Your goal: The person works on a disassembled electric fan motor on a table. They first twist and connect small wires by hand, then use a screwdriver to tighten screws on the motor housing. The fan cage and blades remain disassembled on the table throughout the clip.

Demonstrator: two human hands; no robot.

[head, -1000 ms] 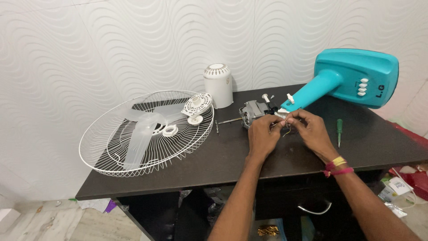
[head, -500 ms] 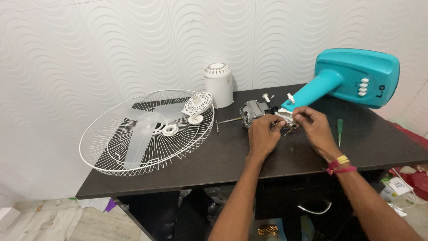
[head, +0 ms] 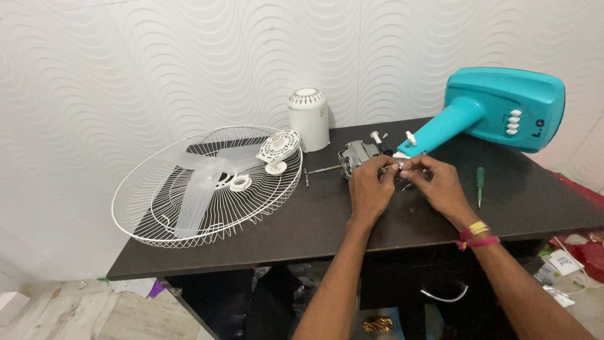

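Note:
A small grey fan motor (head: 353,155) with a thin shaft sticking out to the left lies on the dark table (head: 314,220). My left hand (head: 370,189) and my right hand (head: 437,182) meet just right of it, fingertips pinched on small wires or parts at the motor's rear. What sits between the fingers is hidden. The teal fan stand (head: 497,110) lies on its side behind my hands, its neck pointing at the motor.
A white wire fan guard (head: 151,214) with a clear blade and white plastic rings inside lies at the left. A white motor cover (head: 309,118) stands by the wall. A green screwdriver (head: 480,182) rests right of my right hand. Clutter lies on the floor.
Both hands have stayed at the motor's rear with only small finger movements. The view has shifted slightly.

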